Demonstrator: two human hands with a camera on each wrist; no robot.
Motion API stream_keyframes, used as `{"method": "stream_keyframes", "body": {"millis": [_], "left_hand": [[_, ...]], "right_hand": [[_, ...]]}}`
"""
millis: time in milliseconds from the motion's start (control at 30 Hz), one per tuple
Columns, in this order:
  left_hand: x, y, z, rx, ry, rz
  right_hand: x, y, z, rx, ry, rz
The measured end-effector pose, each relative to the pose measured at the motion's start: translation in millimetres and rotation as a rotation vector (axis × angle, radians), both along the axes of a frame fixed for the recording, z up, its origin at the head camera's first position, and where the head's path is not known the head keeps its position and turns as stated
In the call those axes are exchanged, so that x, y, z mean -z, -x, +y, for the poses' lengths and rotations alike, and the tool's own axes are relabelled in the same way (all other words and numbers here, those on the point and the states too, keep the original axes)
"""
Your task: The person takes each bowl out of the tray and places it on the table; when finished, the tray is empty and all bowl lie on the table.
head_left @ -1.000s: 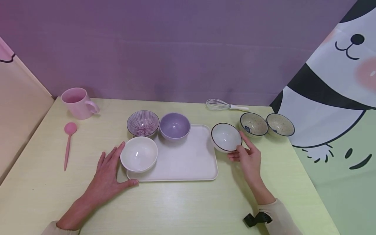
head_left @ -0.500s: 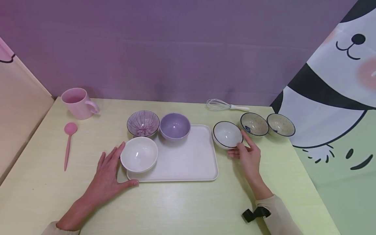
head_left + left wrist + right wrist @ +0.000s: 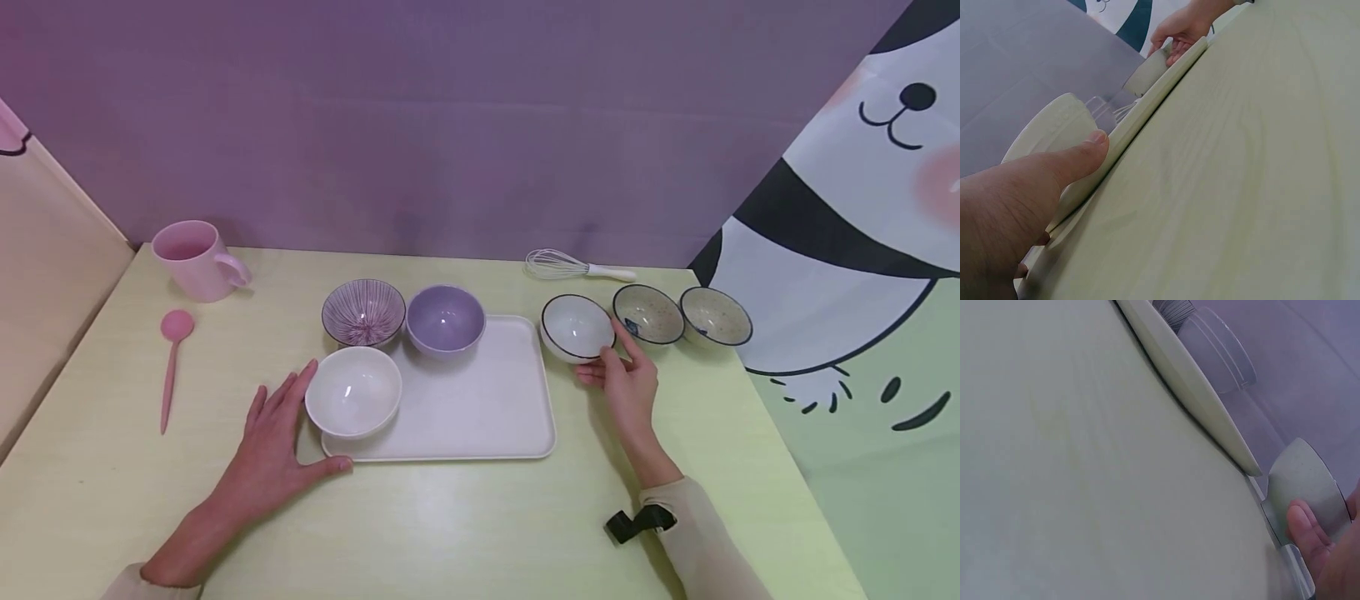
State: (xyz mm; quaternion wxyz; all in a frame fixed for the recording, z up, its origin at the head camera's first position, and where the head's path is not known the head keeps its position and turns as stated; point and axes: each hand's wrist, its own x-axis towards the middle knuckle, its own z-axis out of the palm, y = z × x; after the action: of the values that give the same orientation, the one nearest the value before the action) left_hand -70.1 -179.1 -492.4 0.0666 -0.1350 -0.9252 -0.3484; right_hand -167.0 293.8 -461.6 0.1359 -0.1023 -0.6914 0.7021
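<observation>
Right hand [image 3: 628, 392] grips the dark-rimmed white bowl [image 3: 576, 325] by its right side, thumb at the near rim, index finger along the side facing the left speckled bowl [image 3: 648, 315]. Bowl is just off the right edge of the tray [image 3: 480, 417], toward the far right corner of the table [image 3: 435, 525]. Can't tell if its base touches the table, so treat it as carried weight. Left hand [image 3: 270, 454] is spread and relaxed, gripping nothing, beside the plain white bowl [image 3: 354, 392], thumb by the tray's near left corner; can't confirm contact there. Step in hand looks like positioning the dark-rimmed bowl between tray and left speckled bowl. I'd hold it level: a one-sided grip on a round wall will likely let the far lip dip. Right-hand gap is tight with the index finger in it, so go slow and don't pin the finger between rims. Toward the far edge of the table, mind the whisk [image 3: 577, 267]; toward the left, lift over the tray lip, since dragging could catch the base and shove the tray. Base flat first, then thumb off, then index, so release doesn't tug the rim; left hand could steady the tray corner meanwhile
</observation>
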Motion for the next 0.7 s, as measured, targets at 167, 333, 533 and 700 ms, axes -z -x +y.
{"method": "stream_keyframes", "body": {"millis": [167, 333, 533, 700], "left_hand": [[-0.7, 0.0, 0.0, 0.003, -0.001, 0.002], [-0.3, -0.5, 0.3, 0.002, -0.003, 0.010], [0.2, -0.5, 0.5, -0.004, 0.007, 0.011], [-0.6, -0.7, 0.7, -0.011, 0.010, -0.004]], "right_hand": [[-0.3, 5.4, -1.2, 0.010, -0.011, 0.011], [-0.2, 10.3, -2.3, 0.016, -0.014, 0.008], [0.8, 14.9, -2.4, 0.017, -0.008, 0.005], [0.6, 18.1, -2.6, 0.016, -0.014, 0.017]]}}
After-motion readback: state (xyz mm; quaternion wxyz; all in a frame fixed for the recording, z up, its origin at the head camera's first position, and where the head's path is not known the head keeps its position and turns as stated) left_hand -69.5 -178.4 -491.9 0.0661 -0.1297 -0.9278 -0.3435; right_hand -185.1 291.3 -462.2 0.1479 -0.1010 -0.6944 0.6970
